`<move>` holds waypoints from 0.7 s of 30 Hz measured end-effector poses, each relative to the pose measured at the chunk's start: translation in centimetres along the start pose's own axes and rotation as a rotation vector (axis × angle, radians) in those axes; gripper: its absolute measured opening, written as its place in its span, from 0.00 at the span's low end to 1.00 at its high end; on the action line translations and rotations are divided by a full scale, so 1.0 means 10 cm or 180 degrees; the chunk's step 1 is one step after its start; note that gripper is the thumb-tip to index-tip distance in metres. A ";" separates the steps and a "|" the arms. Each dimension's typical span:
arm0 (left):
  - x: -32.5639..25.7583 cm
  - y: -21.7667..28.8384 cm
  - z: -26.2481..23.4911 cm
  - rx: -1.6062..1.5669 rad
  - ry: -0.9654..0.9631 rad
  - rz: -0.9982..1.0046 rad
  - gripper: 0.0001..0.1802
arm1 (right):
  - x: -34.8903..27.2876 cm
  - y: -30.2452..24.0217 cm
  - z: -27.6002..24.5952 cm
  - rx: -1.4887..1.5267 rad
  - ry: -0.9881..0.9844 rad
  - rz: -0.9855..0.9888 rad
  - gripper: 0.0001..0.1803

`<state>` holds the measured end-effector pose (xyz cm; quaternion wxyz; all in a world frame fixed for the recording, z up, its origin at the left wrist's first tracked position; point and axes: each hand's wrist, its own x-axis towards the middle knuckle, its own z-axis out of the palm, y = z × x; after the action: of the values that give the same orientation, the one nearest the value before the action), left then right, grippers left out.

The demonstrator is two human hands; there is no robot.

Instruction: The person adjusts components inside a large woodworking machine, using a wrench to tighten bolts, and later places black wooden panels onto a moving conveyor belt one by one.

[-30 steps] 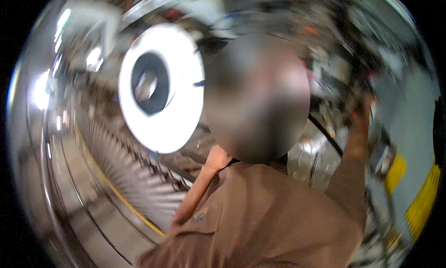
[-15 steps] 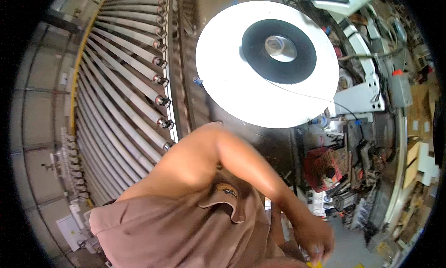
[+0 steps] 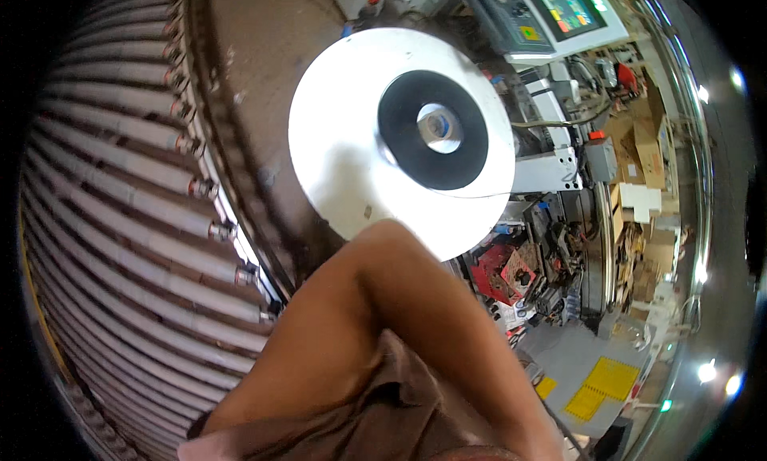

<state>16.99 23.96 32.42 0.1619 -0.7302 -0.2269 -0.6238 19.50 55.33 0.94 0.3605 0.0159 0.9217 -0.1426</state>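
My left arm [image 3: 471,341] is bent across my front, its elbow close to the near rim of a large white disc [image 3: 335,181]. The forearm runs to the lower edge, and the left hand is out of the picture. My right hand does not show either. A dark roll [image 3: 395,133] of strip material lies on the disc around a bright round core [image 3: 438,127]. From the roll a thin strand runs to the disc's right edge.
A roller conveyor [image 3: 128,201] fills the left side. Right of the disc stand a control panel [image 3: 567,9], a metal machine arm [image 3: 551,172] and a red box-like part [image 3: 494,273]. Farther right are a grey surface with a yellow patterned sheet [image 3: 603,385] and cardboard [image 3: 639,137].
The view has swung right, bringing the control panel and grey surface further in. My left hand, visible low on the right before, has left the picture.
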 end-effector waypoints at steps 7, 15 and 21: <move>-1.62 0.13 -1.05 0.2159 0.1228 -0.1467 0.14 | 0.41 -0.34 0.30 0.0109 -0.0419 -0.0131 0.20; -2.96 1.73 -1.82 0.2734 0.3182 -0.5413 0.08 | 1.17 -1.11 0.31 0.0312 -0.0590 -0.0160 0.20; -3.38 1.84 -2.92 0.3421 0.1435 -0.5509 0.09 | 1.12 -2.12 0.49 0.0638 -0.0523 0.0203 0.19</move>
<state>-1.69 -11.17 4.91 0.0018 -0.0164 -0.8849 -0.4654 11.64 32.88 -4.63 0.4357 0.0694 0.8692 -0.2232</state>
